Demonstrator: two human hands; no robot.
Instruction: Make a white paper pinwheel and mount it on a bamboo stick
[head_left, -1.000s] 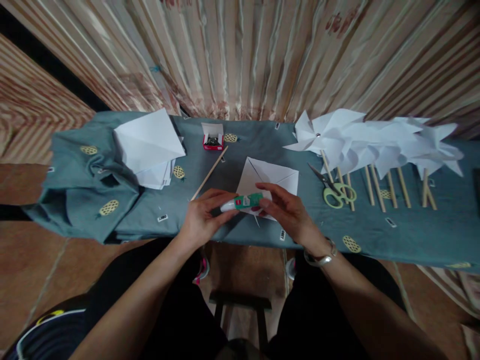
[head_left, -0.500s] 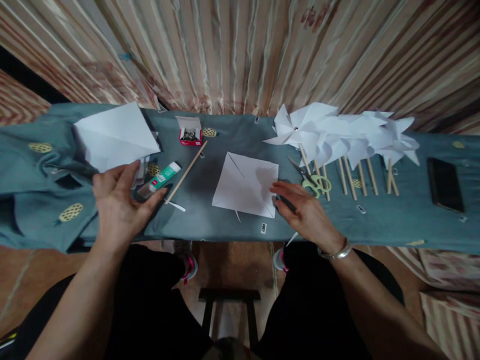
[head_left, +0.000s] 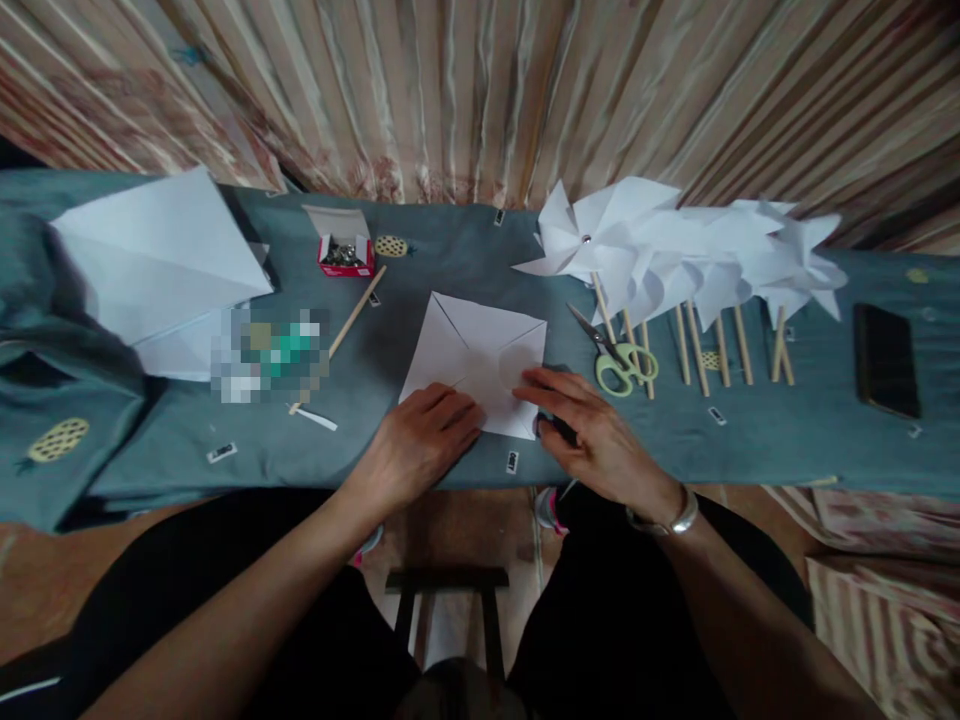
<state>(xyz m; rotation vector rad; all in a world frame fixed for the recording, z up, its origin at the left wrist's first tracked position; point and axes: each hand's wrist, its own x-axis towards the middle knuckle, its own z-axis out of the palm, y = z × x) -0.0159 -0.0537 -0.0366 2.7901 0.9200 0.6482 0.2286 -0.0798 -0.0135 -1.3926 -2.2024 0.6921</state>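
Note:
A white square of paper [head_left: 495,340], with cut lines running in from its corners, lies on the cloth-covered table in front of me. My left hand [head_left: 424,440] rests on its lower left part, fingers laid flat and close together. At the paper's right edge is my right hand [head_left: 592,430], its fingers stretched out over the sheet and the thumb apart below them. Neither hand grips anything. Green-handled scissors [head_left: 615,375] lie partly spread just beyond my right hand. A wooden stick [head_left: 358,312] lies to the left of the square, beside a thin white paper scrap [head_left: 315,417].
Several white paper pinwheels [head_left: 622,235] on wooden sticks lie at the back right, near a dark phone [head_left: 886,360]. A red box of metal pins [head_left: 346,257] stands open at the back. Larger white sheets [head_left: 157,260] lie left, beside a pixelated patch. A striped curtain [head_left: 465,100] hangs behind.
My left hand has moved right, from beside the glue stick and sheets onto the paper square. My right hand has stayed at the square's right edge. The view has shifted slightly.

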